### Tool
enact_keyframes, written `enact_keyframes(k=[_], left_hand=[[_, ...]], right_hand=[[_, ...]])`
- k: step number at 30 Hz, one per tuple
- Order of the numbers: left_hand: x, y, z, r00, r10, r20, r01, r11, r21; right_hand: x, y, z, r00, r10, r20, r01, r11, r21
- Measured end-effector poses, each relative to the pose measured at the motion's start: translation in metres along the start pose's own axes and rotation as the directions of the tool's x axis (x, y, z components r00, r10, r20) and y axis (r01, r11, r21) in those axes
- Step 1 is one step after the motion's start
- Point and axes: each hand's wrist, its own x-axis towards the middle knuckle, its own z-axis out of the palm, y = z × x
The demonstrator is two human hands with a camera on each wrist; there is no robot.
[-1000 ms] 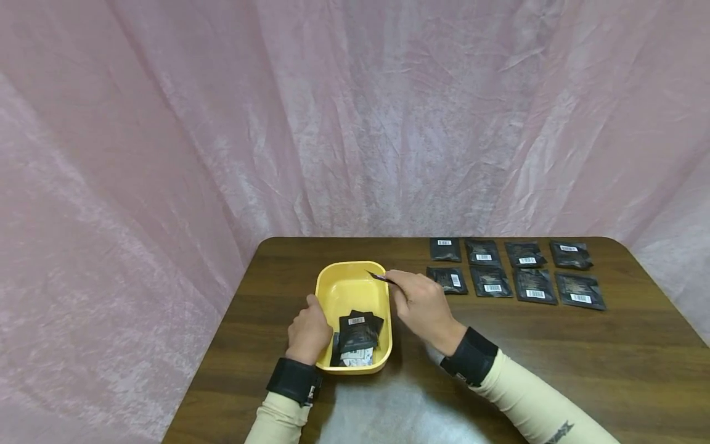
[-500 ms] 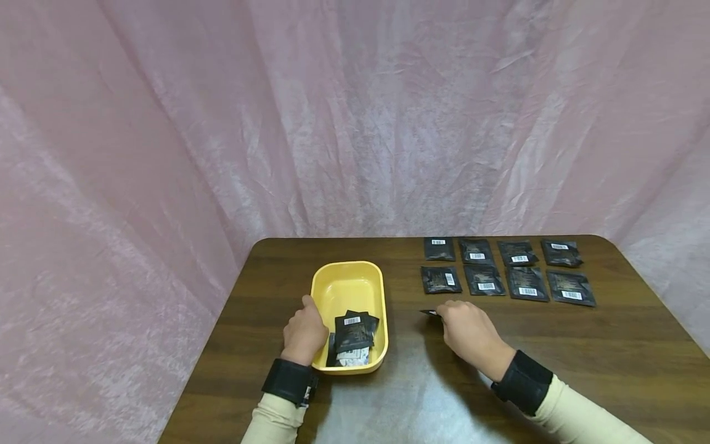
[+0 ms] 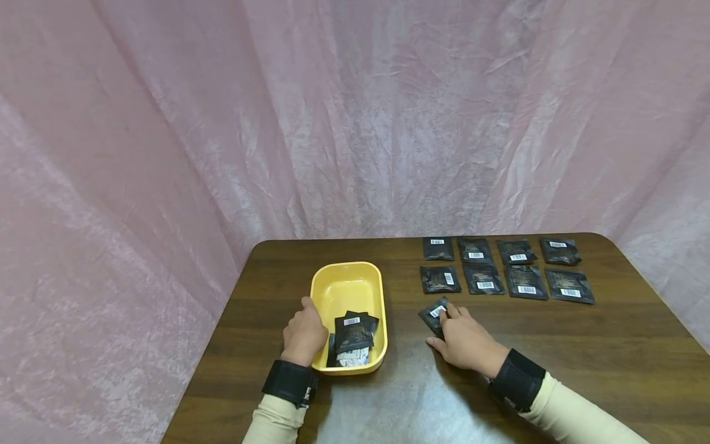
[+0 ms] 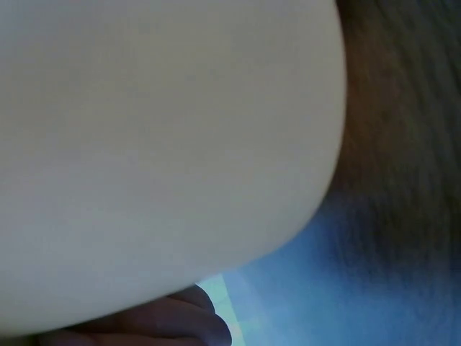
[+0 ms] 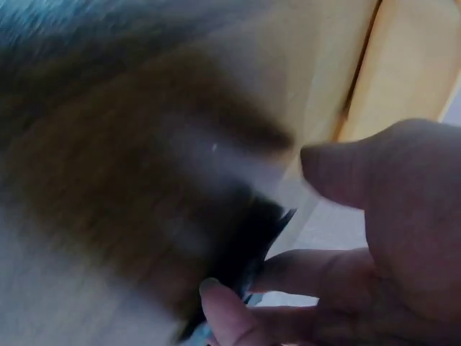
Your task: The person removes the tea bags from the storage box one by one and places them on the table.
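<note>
The left hand (image 3: 304, 336) holds the left side of a yellow plastic tub (image 3: 346, 293). Inside the tub's near half lie several black sachets (image 3: 352, 335) with white barcode labels, over a white printed piece. To the right of the tub, the right hand (image 3: 468, 342) touches a single black sachet (image 3: 430, 317) on the table with its fingertips. That sachet lies at a slant, barcode up, its right part covered by the fingers. In the right wrist view the thumb (image 5: 335, 169) stands apart from the dark sachet (image 5: 241, 252).
Two rows of black sachets (image 3: 485, 279) lie at the back right of the brown wooden table (image 3: 554, 333). A pink velvet curtain (image 3: 355, 123) hangs right behind the table's far edge.
The right hand has moved from above the tub to the right with a sachet, which now lies flat on the table. Its thumb has come away. The left hand stays at the tub.
</note>
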Motion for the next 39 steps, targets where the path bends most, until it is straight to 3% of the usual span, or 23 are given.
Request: enact_keyframes(k=[4, 8, 18, 32, 39], left_hand=[[0.0, 0.001, -0.001, 1.0, -0.004, 0.005, 0.004, 1.0, 0.0], [0.001, 0.0, -0.001, 1.0, -0.013, 0.016, 0.013, 1.0, -0.006], [-0.001, -0.002, -0.001, 1.0, -0.009, 0.019, 0.009, 1.0, -0.015], [0.0, 0.0, -0.002, 0.999, -0.027, 0.029, 0.028, 0.999, -0.034], [0.001, -0.001, -0.001, 1.0, 0.002, 0.005, -0.002, 1.0, -0.002]], right_hand=[[0.002, 0.002, -0.003, 0.996, -0.003, 0.091, 0.001, 1.0, 0.02], [0.005, 0.006, -0.005, 0.995, 0.006, 0.097, -0.003, 1.0, -0.026], [0.01, 0.01, 0.007, 0.994, 0.079, -0.077, -0.088, 0.988, -0.125], [0.011, 0.013, 0.007, 0.993, 0.093, -0.078, -0.102, 0.988, -0.116], [0.011, 0.012, 0.005, 0.991, 0.123, -0.048, -0.128, 0.986, -0.107]])
